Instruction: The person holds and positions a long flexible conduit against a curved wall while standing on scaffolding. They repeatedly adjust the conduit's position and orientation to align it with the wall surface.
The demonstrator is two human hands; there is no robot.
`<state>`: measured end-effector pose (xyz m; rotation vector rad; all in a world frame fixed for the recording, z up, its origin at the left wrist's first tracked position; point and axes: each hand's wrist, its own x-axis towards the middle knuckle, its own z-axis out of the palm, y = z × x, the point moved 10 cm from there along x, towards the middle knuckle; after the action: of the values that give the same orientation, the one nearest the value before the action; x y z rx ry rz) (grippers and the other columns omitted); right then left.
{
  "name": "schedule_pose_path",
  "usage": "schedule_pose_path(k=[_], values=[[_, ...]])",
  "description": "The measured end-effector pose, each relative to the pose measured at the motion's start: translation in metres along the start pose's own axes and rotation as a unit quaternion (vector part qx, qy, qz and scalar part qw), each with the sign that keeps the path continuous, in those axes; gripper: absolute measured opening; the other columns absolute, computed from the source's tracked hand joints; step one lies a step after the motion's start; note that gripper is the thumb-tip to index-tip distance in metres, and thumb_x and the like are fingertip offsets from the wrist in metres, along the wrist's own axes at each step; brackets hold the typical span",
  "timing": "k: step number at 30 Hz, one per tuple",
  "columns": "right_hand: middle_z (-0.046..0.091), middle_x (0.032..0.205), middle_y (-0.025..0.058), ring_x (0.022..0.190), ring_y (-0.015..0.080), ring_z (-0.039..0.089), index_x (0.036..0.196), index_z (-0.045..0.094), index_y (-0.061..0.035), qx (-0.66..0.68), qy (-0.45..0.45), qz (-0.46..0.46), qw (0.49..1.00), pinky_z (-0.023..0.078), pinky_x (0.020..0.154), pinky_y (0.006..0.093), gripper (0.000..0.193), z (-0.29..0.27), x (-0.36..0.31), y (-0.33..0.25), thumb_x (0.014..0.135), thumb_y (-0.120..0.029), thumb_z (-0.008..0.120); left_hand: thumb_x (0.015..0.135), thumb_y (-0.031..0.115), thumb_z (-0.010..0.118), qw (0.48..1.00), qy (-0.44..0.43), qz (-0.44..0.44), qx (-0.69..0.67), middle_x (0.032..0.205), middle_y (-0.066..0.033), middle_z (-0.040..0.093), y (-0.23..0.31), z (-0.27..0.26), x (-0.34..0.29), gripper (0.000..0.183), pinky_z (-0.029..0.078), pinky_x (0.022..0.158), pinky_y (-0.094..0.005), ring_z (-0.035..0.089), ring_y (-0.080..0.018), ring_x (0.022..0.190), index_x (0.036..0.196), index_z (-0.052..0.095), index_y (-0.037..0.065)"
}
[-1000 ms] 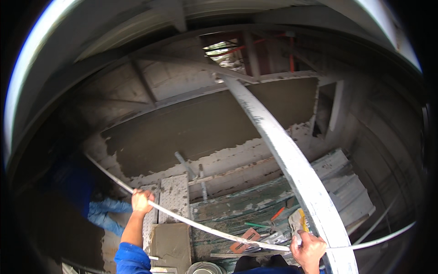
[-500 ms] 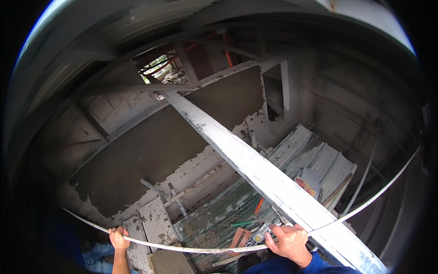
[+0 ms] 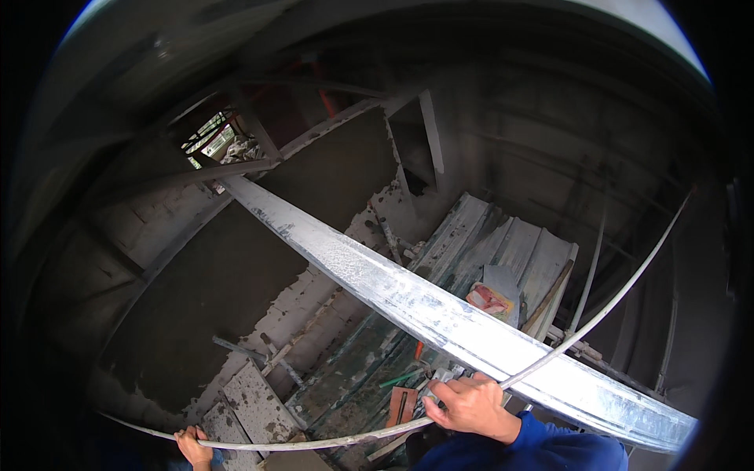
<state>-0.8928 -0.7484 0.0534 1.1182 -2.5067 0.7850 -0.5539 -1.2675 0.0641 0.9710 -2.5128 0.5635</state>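
Observation:
A long, thin, whitish flexible tube (image 3: 345, 441) sags in an arc across the lower part of the head view, then climbs toward the far right. My left hand (image 3: 192, 447) is closed round it at the lower left. My right hand (image 3: 469, 404), with a blue sleeve behind it, grips the same tube near the lower middle. Beyond the right hand, the tube crosses in front of a long pale metal beam (image 3: 408, 294). Just left of that hand lies a salmon-coloured plastering float (image 3: 402, 404), with a green-handled tool (image 3: 400, 377) near it.
Dirty corrugated sheets (image 3: 510, 235) form a platform below the beam. On them rests a grey board with a red-and-yellow package (image 3: 488, 299). Speckled planks (image 3: 259, 400) lie at lower left. Dark plaster (image 3: 212, 298) covers much of the wall, beside a dark window opening (image 3: 412, 149).
The view has turned, so the beam and wall sit farther left at their upper end. My left hand appears lower and my right hand farther left; both keep hold of the tube.

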Motion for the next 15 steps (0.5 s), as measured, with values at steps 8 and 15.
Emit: schedule_pose_path(k=[8,15], values=[[0.057,0.054,-0.0016,0.045,0.016,0.059,0.081,0.062,-0.016,-0.012,0.001,0.002,1.0,0.042,0.043,0.0311,0.02,0.0009,-0.0009,0.001,0.088,-0.035,0.064,0.086,0.018,0.056,0.999,-0.029,-0.006,-0.019,0.073,-0.0262,0.055,-0.0025,0.0055,0.0002,0.025,0.04,0.079,-0.0505,0.051,-0.0451,0.08,0.071,0.055,-0.002],[0.057,0.053,-0.0017,0.045,0.0159,0.059,0.08,0.063,-0.0159,-0.003,0.011,0.002,1.0,0.043,0.043,0.0311,0.021,-0.0012,-0.0003,0.0009,0.087,-0.035,0.065,0.086,0.016,0.056,1.0,-0.014,-0.004,-0.011,0.074,-0.0258,0.055,-0.006,0.0059,-0.0003,0.024,0.04,0.078,-0.0498,0.051,-0.0446,0.08,0.072,0.057,-0.003]])
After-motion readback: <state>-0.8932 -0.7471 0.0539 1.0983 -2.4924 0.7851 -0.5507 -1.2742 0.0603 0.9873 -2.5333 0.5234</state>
